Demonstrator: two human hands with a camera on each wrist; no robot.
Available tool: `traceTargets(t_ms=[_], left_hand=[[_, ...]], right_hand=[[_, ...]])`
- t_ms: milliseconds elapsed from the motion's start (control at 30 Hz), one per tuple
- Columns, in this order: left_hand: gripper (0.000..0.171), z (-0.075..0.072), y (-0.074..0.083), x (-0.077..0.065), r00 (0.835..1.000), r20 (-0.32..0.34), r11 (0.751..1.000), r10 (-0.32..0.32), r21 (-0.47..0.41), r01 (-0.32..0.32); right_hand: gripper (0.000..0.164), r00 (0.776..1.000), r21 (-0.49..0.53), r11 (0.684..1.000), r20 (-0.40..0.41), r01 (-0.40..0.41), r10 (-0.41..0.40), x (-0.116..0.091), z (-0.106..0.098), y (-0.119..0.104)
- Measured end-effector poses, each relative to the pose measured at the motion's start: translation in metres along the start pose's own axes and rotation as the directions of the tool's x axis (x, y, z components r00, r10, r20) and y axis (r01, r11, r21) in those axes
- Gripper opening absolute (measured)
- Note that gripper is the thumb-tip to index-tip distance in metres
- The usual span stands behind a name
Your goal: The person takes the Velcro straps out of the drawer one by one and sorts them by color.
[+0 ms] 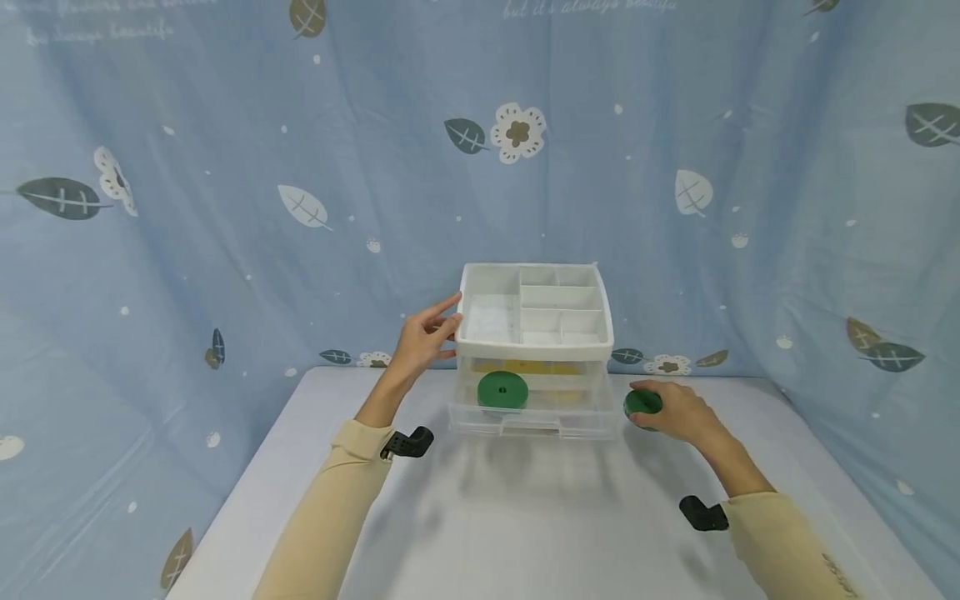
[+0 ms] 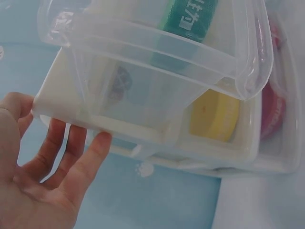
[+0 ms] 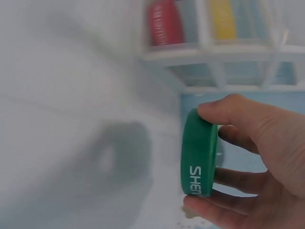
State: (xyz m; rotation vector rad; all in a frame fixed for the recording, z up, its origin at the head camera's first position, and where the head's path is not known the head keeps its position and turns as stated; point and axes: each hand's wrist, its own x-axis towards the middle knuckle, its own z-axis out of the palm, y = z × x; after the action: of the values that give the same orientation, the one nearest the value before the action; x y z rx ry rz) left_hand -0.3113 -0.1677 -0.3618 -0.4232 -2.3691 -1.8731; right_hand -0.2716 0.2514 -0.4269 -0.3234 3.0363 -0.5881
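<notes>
A white drawer organizer (image 1: 534, 351) with a divided top tray stands at the back of the table. One of its clear drawers (image 1: 472, 419) is pulled out, and a green disc (image 1: 502, 402) with a small centre hole lies in it. My left hand (image 1: 422, 338) touches the organizer's left side with its fingers spread. To the right of the organizer, clear of the table, my right hand (image 1: 678, 412) holds a second green disc (image 3: 196, 152), white letters on its rim. Thumb and fingers pinch that disc by its edge.
Lower in the organizer a yellow disc (image 2: 214, 114) and a red disc (image 2: 272, 112) show. A white-topped table (image 1: 525, 542) extends in front. Behind hangs a blue curtain (image 1: 405, 167) with leaves and flowers. Each wrist wears a black camera mount (image 1: 410, 442).
</notes>
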Motion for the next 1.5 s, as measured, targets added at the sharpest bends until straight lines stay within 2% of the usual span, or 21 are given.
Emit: traceTargets(t_ms=[300, 500, 933, 1033, 1500], left_hand=[[0.047, -0.002, -0.001, -0.002, 1.000, 0.006, 1.000, -0.004, -0.004, 0.004], [0.045, -0.002, -0.002, -0.003, 1.000, 0.014, 1.000, 0.002, -0.005, -0.002], [0.046, -0.002, 0.004, -0.005, 0.999, 0.031, 1.000, -0.009, -0.023, 0.009], [0.045, -0.002, -0.002, -0.002, 1.000, 0.018, 1.000, 0.005, -0.016, -0.004], [0.045, -0.003, -0.005, 0.000, 1.000, 0.021, 0.999, 0.010, -0.033, -0.010]], right_hand=[[0.059, 0.995, -0.028, 0.996, 0.052, -0.083, 0.084, 0.010, 0.038, 0.013], [0.059, 0.995, -0.029, 0.995, 0.020, -0.100, 0.100, 0.006, 0.053, 0.012], [0.061, 0.994, -0.022, 0.994, 0.001, -0.111, 0.111, 0.008, 0.062, 0.018], [0.062, 0.993, -0.030, 0.993, -0.004, -0.116, 0.116, 0.008, 0.063, 0.019], [0.062, 0.994, -0.056, 0.992, -0.023, -0.112, 0.110, 0.004, 0.065, 0.017]])
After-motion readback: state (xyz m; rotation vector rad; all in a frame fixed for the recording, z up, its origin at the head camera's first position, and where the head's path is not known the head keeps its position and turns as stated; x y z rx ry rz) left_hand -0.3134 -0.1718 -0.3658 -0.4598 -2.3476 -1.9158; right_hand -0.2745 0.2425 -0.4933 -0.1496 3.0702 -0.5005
